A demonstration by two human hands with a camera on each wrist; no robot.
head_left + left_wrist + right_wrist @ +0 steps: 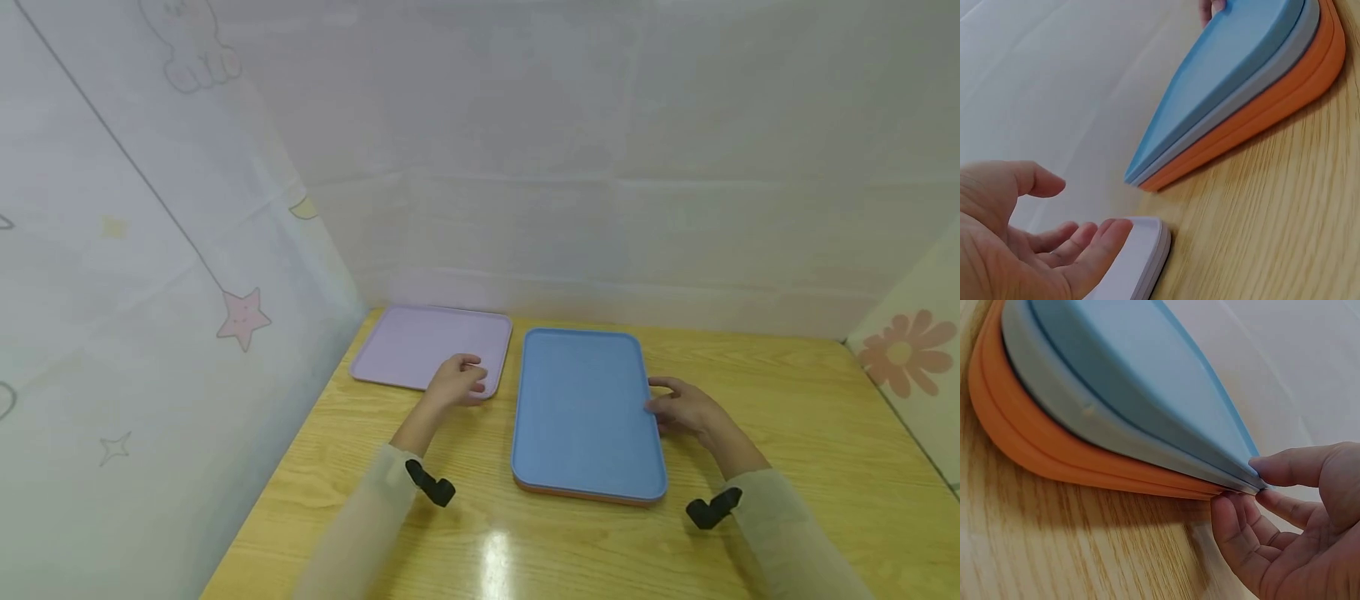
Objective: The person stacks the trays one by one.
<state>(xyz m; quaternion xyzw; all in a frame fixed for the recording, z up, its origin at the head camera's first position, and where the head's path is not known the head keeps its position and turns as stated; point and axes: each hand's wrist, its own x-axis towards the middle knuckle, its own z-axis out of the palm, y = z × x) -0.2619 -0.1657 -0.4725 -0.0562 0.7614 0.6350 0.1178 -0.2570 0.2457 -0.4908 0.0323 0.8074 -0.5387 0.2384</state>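
Observation:
A blue tray (588,412) tops a stack on the table, with a grey tray (1079,406) and orange trays (1054,456) beneath it. At the stack's right edge my right hand (686,408) pinches the rim. Its thumb lies on the blue rim and the index finger sits under the grey one, while the other fingertips are at the orange edge. A thin dark gap shows between grey and orange. My left hand (456,382) holds nothing, fingers loosely bent, over the near right corner of a lavender tray (427,342). More than one pale rim shows at that corner in the left wrist view.
The wood-grain table (787,417) reaches back to a pale cloth wall (600,167). Another printed cloth (150,333) hangs along the left side, and a flower-printed panel (915,350) stands at the right. The lavender tray lies close to the table's left and back edges.

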